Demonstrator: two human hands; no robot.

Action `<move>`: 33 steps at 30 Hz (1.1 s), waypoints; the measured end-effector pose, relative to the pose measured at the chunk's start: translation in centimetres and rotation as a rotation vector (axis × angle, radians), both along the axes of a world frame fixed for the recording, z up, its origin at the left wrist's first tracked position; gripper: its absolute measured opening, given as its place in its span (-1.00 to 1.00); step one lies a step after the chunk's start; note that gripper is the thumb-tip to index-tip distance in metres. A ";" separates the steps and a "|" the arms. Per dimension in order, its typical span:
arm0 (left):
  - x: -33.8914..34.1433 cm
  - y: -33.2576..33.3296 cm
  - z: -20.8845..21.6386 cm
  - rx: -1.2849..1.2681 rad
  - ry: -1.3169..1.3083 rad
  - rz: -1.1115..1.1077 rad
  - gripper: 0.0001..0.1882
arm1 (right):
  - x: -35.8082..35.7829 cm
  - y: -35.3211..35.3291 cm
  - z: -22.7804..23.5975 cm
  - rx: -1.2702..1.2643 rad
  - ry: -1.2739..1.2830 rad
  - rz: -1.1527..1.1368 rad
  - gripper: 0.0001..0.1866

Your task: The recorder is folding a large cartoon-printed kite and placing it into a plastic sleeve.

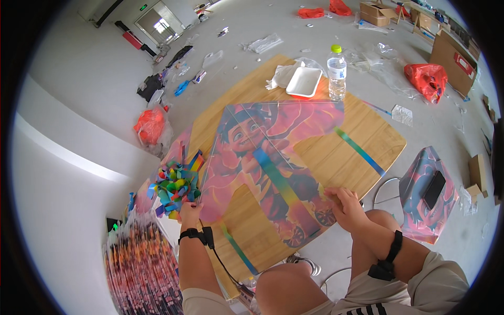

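A kite (242, 168), printed with a cartoon figure in pink, orange and purple, lies spread on the wooden table (367, 144). Blue-to-yellow ribbon runs down its middle. At its left wing tip my left hand (189, 214) is closed, fingertips pressed together beside a bunch of multicoloured ribbons (178, 186); what they pinch is hidden. My right hand (347, 209) rests by the kite's lower right edge, fingers loosely bent and apart, thumb toward me. Green-blue ribbon strips (359, 151) lie on the wood either side of the kite.
A white tray (304, 82) and a water bottle (336, 73) stand at the table's far edge. Stacked printed kites (144, 262) are at lower left. To the right, another printed piece (428, 210) carries a black phone-like slab (434, 190). Plastic bags and cardboard boxes (455, 63) litter the floor.
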State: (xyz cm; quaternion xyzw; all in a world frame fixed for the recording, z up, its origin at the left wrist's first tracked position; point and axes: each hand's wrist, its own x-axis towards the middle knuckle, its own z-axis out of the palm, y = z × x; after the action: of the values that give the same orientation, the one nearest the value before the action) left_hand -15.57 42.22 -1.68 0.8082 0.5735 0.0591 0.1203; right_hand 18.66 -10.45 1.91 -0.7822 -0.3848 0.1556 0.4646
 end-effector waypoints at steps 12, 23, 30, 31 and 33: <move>-1.1 -0.1 0.0 0.137 -0.281 -0.051 -0.62 | 0.3 -0.3 -0.8 -0.013 -0.004 -0.007 -0.55; 7.6 -8.5 16.4 0.228 -0.051 -0.323 -0.59 | 0.7 -0.5 0.3 0.246 0.127 0.027 -0.56; 16.0 -14.1 24.1 -0.177 -0.174 -0.247 -0.51 | 2.2 1.3 9.1 0.374 0.184 0.332 -0.66; 17.0 -14.9 24.7 -0.209 -0.182 -0.245 -0.51 | 2.4 2.4 10.9 0.312 0.213 0.386 -0.65; 19.4 -16.4 25.2 -0.264 -0.221 -0.272 -0.53 | 3.2 5.6 11.9 0.221 0.178 0.458 -0.57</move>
State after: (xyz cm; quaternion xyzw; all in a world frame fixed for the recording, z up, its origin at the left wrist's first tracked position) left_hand 3.83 25.80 23.49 0.8440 0.4453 0.0549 0.2940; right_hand 21.83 -4.83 13.84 -0.6026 -0.5239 0.2817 0.5320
